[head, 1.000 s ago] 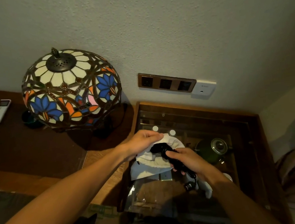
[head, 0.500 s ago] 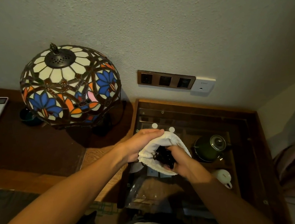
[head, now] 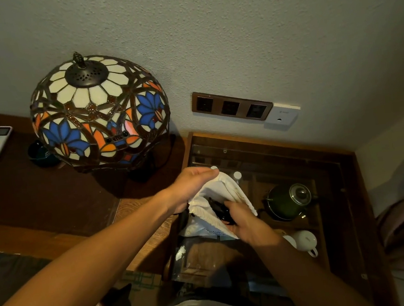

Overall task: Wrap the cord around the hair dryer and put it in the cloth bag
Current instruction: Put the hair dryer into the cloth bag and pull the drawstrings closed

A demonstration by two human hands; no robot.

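Held open by the left hand [head: 192, 189], gripping the rim: cloth bag [head: 222, 196], right of the stained-glass lamp [head: 100, 112]. Curled round the dark hair dryer [head: 220, 210] at the bag's mouth: right hand [head: 246, 221]. A second earlier mostly outside the bag, now largely sunk in; likely the final step, nearly done. Cord not clearly seen. Below the bag, a glass-topped counter [head: 335, 212] with green kettle [head: 289, 200]; sockets [head: 232, 105] on the wall, right of the lamp.
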